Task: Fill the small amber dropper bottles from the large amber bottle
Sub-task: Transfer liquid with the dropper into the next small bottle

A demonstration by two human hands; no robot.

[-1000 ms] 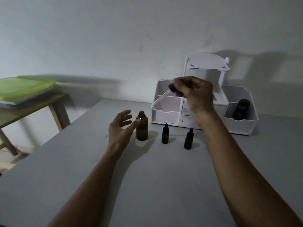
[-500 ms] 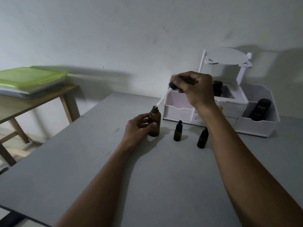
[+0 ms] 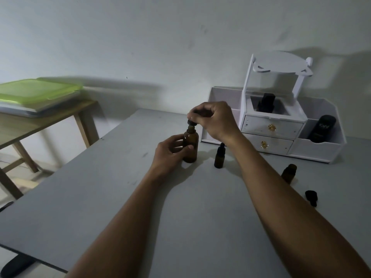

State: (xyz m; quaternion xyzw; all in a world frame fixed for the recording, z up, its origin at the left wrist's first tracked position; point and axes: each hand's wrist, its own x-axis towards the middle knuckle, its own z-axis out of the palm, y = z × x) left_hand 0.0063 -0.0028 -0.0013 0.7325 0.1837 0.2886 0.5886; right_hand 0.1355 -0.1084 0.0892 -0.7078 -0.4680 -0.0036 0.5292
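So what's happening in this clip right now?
A person is working at a grey table. The left hand steadies the large amber bottle, while the right hand holds a dropper cap right over its neck, pipette apparently inside. One small capped bottle stands beside it; another small bottle stands open further right, its cap lying on the table. A white organizer sits behind.

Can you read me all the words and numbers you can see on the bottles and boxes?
"Kahf", as best it reads: pale letters on the black bottle in the right compartment of the white organizer.
Smaller print under it: too blurred to read.
Large amber bottle, small amber bottles, and the dark bottle in the organizer's top box: no readable text.
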